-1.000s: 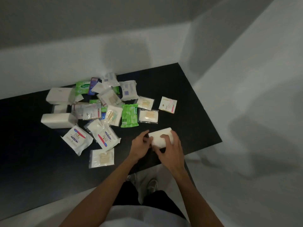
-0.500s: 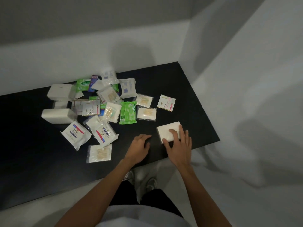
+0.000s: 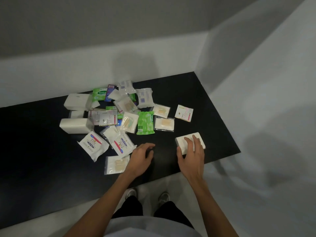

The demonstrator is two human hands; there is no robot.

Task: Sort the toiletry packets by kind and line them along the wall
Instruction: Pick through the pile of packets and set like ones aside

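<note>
A white tissue pack [image 3: 183,141] lies near the table's front right edge. My right hand [image 3: 192,155] rests flat on it, fingers spread across its top, thumb at its near left corner. My left hand [image 3: 141,157] hovers over the bare black table [image 3: 34,159], fingers curled loosely and holding nothing. A heap of packets lies beyond: two white Dove packs [image 3: 93,145], a green Sanicare wipes pack [image 3: 145,123], clear cotton-bud bags [image 3: 116,165], and more white tissue packs [image 3: 75,125] at the left.
A small Dove sachet [image 3: 184,113] lies apart at the right. A white wall [image 3: 68,77] runs behind the table and another [image 3: 256,93] closes its right side. My shoes [image 3: 164,198] show below the table's front edge.
Both hands held the white tissue pack together a second ago. My right hand has slid it rightward toward the side wall; my left hand has let go and drifted left.
</note>
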